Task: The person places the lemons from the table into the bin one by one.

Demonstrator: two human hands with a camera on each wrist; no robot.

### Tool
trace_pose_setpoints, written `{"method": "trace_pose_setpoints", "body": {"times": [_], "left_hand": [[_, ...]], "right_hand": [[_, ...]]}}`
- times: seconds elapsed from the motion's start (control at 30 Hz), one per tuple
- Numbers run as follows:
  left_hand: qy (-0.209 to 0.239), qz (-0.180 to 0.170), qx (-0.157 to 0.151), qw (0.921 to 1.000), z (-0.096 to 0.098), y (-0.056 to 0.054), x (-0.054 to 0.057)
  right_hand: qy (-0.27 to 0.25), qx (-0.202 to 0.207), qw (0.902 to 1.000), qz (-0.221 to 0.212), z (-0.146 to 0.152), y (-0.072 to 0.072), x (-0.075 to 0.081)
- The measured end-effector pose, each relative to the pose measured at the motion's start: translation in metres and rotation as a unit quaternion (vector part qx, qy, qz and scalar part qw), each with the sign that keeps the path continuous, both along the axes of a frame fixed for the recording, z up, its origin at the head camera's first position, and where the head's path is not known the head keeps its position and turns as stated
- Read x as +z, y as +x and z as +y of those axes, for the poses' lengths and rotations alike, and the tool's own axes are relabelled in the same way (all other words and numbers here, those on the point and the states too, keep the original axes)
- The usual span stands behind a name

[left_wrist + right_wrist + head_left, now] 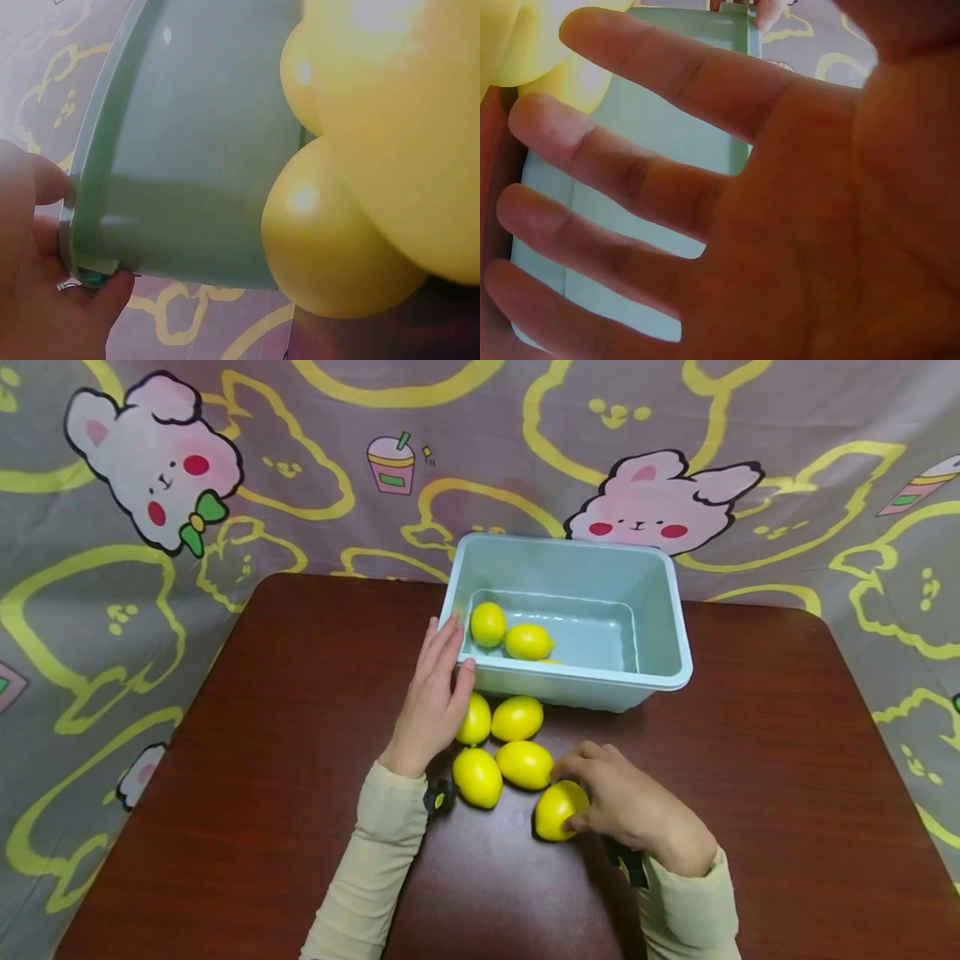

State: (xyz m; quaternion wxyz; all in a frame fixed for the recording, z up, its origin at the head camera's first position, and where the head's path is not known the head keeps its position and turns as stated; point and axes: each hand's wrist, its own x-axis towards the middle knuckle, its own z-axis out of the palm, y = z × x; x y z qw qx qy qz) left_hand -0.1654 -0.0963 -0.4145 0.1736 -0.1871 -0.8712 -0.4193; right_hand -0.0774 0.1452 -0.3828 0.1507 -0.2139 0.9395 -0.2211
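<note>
A pale blue-green plastic bin (645,680) stands at the back of the table. My left hand (431,702) holds its front left corner, thumb at the front rim and fingers along the left side. In the left wrist view, thumb and fingers bracket the rim. My right hand (626,802) reaches over a yellow lemon (558,811), its thumb overlapping the fruit. The right wrist view shows those fingers spread and extended, with nothing gripped. Several more lemons cluster before the bin, among them a lemon (525,765) near the right fingertips and a lemon (477,777) by the left wrist.
Inside the bin lie a lemon (488,625), another lemon (529,642) and a sliver of a third, mostly hidden by the front wall. The dark brown table (787,760) meets a cartoon-printed curtain (465,410) behind the bin.
</note>
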Motion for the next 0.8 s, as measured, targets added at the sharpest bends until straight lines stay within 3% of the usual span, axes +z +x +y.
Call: {"method": "trace_pose_setpoints", "body": {"times": [0.17,0.5,0.8], "left_hand": [[-0.002,0.004,0.001,1.0,-0.0001,0.0,-0.0005],[-0.004,0.002,0.002,1.0,0.0001,0.0004,0.001],[-0.007,0.001,0.003,1.0,0.0004,0.0005,0.0014]], "right_hand": [[0.011,-0.004,0.9999,-0.006,0.0004,-0.0001,0.0],[0.012,0.025,0.9996,-0.011,0.0005,-0.0033,-0.0023],[0.032,-0.007,0.9993,-0.02,-0.0042,-0.0024,-0.0019]]}}
